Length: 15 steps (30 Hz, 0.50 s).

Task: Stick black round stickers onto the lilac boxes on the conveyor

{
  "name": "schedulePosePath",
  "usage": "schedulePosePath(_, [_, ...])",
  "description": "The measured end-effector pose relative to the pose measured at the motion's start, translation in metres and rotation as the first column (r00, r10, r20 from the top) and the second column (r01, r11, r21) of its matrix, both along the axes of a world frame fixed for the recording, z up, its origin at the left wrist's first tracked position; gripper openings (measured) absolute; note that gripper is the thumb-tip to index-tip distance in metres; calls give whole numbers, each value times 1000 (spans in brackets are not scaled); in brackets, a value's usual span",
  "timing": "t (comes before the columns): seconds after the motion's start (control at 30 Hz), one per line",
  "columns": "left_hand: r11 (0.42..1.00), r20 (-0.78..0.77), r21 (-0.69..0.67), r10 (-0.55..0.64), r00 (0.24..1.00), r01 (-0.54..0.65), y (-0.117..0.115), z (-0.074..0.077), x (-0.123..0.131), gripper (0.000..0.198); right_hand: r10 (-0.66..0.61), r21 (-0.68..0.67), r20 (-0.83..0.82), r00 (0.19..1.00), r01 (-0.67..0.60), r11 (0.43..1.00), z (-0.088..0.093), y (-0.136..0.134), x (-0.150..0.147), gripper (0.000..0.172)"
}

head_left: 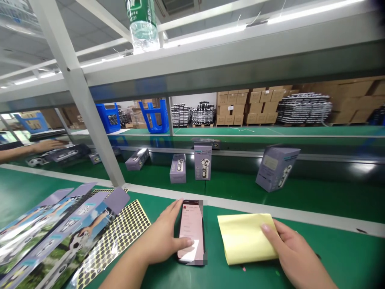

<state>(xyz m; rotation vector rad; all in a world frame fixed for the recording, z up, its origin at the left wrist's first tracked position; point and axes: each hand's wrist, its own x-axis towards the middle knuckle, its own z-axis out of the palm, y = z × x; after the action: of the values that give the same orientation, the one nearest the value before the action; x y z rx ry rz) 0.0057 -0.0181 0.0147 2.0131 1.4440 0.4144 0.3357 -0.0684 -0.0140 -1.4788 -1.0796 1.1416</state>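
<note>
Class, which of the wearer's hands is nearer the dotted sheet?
Left. The left hand, on the smartphone, is right of the dotted sheet; the right hand, holding folded yellow paper, is farther right.

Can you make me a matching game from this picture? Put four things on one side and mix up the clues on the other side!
Things:
1. phone
2. paper
3. bottle
4. flat sheet

Clues:
A. covered in rows of round, dark dots
B. partly green, standing up high
C. has the thumb of the left hand on its screen
D. yellow, held by the right hand

Right pairs: 1-C, 2-D, 3-B, 4-A
</note>
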Motion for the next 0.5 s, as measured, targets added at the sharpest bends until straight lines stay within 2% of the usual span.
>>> schedulePosePath(0.17, [999,35,-23,41,999,-40,-1,3,1,88,-58,37,58,997,56,998,5,-2,-5,53])
schedulePosePath(0.37, [999,-16,-36,-8,1000,8,-1,0,2,112,-97,63,119,988,90,994,9,-3,-11,52])
schedulePosePath(0.5, [1000,-39,8,6,999,-6,0,-3,2,87,-103,73,139,985,93,993,8,-3,-12,53])
